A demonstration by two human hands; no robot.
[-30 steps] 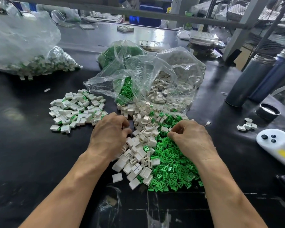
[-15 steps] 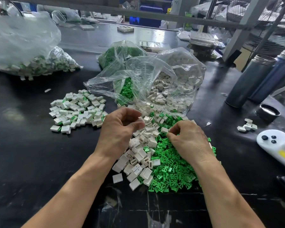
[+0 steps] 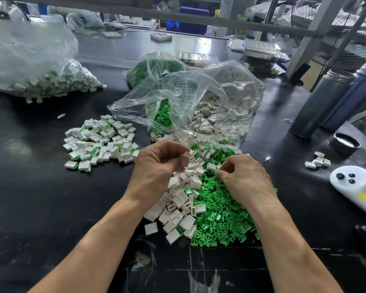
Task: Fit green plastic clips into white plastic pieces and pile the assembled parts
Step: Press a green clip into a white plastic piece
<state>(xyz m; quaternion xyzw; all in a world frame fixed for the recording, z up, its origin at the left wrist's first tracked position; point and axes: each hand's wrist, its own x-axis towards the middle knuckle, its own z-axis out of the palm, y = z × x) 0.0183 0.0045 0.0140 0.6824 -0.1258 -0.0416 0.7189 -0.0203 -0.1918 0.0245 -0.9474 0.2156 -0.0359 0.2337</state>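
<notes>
My left hand [image 3: 156, 168] is lifted above the loose heap of white plastic pieces [image 3: 178, 206] and pinches one white piece [image 3: 187, 155] between thumb and fingertips. My right hand [image 3: 244, 178] rests low on the heap of green clips [image 3: 218, 216], its thumb and fingers curled together at the heap's top; what they pinch is too small to tell. A pile of assembled white-and-green parts [image 3: 101, 140] lies on the black table [image 3: 40, 208] to the left of both hands.
An open clear bag [image 3: 199, 102] of green clips and white pieces lies behind the heaps. Another bag [image 3: 40, 79] of assembled parts sits far left. Two dark bottles [image 3: 321, 102], a black cap [image 3: 344, 143], a few white pieces [image 3: 318, 161] and a white device [image 3: 355, 182] stand right.
My left hand has risen off the white heap, turned toward the right and now holds a white piece up. My right hand stayed on the green clips, shifting slightly.
</notes>
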